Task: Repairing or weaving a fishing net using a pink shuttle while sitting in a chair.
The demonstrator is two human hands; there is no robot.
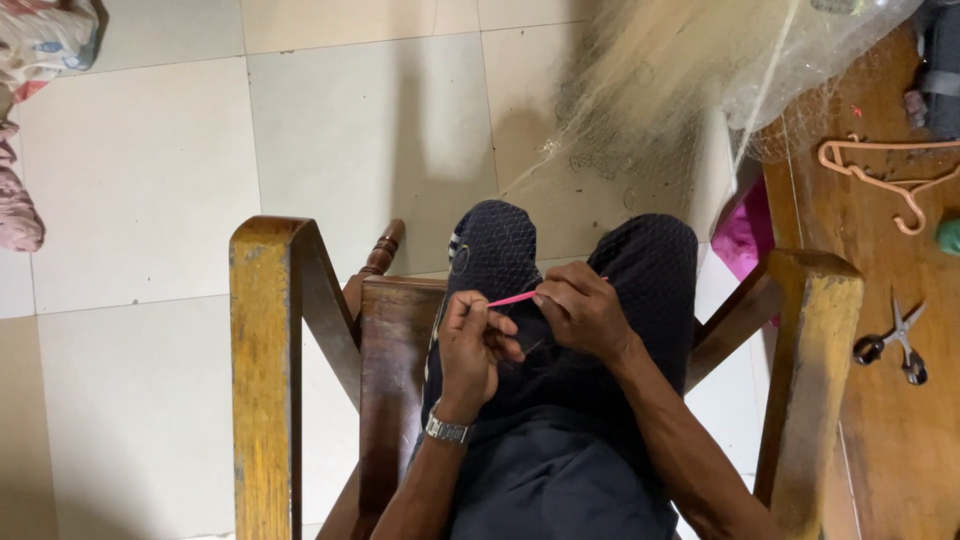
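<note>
Both hands (530, 325) pinching pink needle (512, 298), net (640, 90) across knees, chair arms (268, 370) flanking

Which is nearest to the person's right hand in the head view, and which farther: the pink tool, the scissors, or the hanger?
From the right hand:
1. Pink tool, held at its fingers.
2. Scissors, on the wooden surface to the right.
3. Hanger, farther up that surface.
</note>
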